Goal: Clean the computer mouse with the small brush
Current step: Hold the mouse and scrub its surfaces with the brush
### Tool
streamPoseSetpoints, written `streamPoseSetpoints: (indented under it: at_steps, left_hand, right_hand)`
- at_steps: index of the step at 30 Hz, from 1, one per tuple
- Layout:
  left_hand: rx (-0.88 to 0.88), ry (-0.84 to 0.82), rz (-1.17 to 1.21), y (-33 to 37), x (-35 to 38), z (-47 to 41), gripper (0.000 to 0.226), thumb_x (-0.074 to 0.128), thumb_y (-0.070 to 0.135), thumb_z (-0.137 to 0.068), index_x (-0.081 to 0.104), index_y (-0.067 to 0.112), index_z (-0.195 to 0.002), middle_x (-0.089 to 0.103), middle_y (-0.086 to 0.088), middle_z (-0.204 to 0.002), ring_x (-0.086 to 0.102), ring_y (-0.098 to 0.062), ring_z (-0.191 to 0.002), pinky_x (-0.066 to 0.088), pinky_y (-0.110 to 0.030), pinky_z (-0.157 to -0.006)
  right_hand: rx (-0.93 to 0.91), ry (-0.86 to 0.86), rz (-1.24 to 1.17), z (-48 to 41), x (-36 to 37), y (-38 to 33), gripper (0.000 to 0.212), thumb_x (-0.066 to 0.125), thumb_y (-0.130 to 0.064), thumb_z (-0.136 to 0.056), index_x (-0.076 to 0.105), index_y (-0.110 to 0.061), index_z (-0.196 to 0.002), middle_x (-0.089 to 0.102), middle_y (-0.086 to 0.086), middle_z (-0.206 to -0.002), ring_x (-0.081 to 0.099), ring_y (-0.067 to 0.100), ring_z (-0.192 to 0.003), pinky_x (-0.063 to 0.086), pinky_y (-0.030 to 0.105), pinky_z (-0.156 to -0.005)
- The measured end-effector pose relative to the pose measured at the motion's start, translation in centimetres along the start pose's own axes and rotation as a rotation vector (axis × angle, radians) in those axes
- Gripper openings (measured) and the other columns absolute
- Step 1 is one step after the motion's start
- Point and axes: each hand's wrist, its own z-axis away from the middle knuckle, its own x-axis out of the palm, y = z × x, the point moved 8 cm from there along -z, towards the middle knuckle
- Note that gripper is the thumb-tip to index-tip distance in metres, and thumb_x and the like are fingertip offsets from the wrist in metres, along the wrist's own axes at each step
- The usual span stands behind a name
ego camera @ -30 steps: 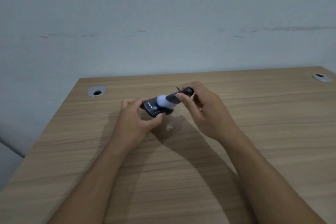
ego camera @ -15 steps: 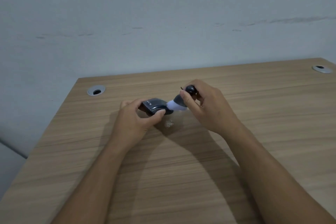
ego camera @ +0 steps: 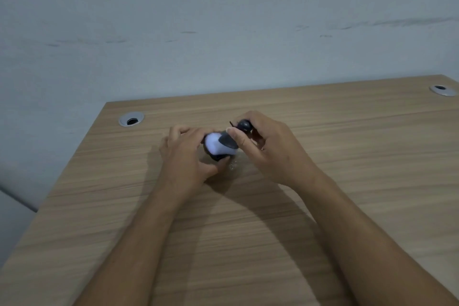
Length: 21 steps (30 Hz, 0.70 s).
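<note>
While the head camera looks down on a wooden desk (ego camera: pixel 248 243) set against a pale wall (ego camera: pixel 223 20), two bare forearms reach in from the near edge and meet near the desk centre. At far left, a round grey cable grommet (ego camera: pixel 131 119) sits in the desk surface close to the rear edge. To its right, the left hand (ego camera: pixel 185 154) is closed around the computer mouse (ego camera: pixel 215 157): fingers curl over the far side and the thumb presses the near side, clamping it in place. The mouse is dark and mostly covered; only a small part of its body shows below the brush head, and it appears to rest on the desk, though contact cannot be confirmed. The small brush (ego camera: pixel 224 143) lies across the top of the mouse, its white bristle head on the mouse and its dark handle angled up to the right. The right hand (ego camera: pixel 269 149) pinches that handle between thumb and fingers, the rounded handle end protruding above the knuckles. A faint pale smudge (ego camera: pixel 233 165) marks the desk just beside the mouse. At far right, a second grommet (ego camera: pixel 443 90) sits near the rear corner
</note>
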Motion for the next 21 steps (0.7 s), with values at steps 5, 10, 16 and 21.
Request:
streamPoseSetpoints:
  at_steps: [5, 10, 16, 21]
  left_hand:
    - [0.017, 0.042, 0.032, 0.3, -0.6, -0.1, 0.069, 0.078, 0.065, -0.064, 0.073, 0.036, -0.126, 0.054, 0.032, -0.113, 0.051, -0.024, -0.126, 0.047, -0.061, -0.110]
    - [0.031, 0.038, 0.069, 0.7, -0.7, 0.3, 0.071, 0.073, 0.059, -0.060, 0.072, 0.040, -0.128, 0.054, 0.037, -0.112, 0.052, -0.024, -0.125, 0.047, -0.062, -0.109]
    - [-0.007, 0.024, 0.052, 0.5, -0.8, 0.0, 0.078, 0.092, 0.036, -0.066, 0.067, 0.048, -0.138, 0.048, 0.043, -0.125, 0.049, -0.017, -0.137, 0.044, -0.062, -0.117]
    - [0.001, 0.029, 0.039, 0.5, -1.1, 0.3, 0.077, 0.090, 0.032, -0.068, 0.067, 0.050, -0.140, 0.051, 0.031, -0.133, 0.048, -0.004, -0.137, 0.036, -0.062, -0.123]
  right_hand:
    - [0.015, 0.170, -0.054, 0.0, -2.0, 0.2, 0.024, 0.069, -0.030, -0.110, 0.074, -0.008, -0.103, 0.071, 0.004, -0.084, 0.062, 0.021, -0.070, 0.045, 0.029, -0.064]
    - [0.002, 0.115, -0.010, -0.2, -0.9, 0.0, 0.024, 0.072, -0.027, -0.107, 0.071, -0.006, -0.095, 0.066, 0.005, -0.077, 0.054, 0.019, -0.064, 0.040, 0.028, -0.061]
    - [-0.008, 0.106, 0.021, 0.0, 0.0, -0.4, 0.035, 0.067, -0.040, -0.107, 0.070, -0.009, -0.092, 0.064, 0.000, -0.075, 0.057, 0.020, -0.064, 0.048, 0.035, -0.059]
    - [0.133, 0.300, -0.050, -0.3, -2.3, 1.3, 0.029, 0.070, -0.037, -0.109, 0.067, -0.017, -0.088, 0.057, -0.013, -0.069, 0.052, 0.003, -0.059, 0.036, 0.013, -0.059]
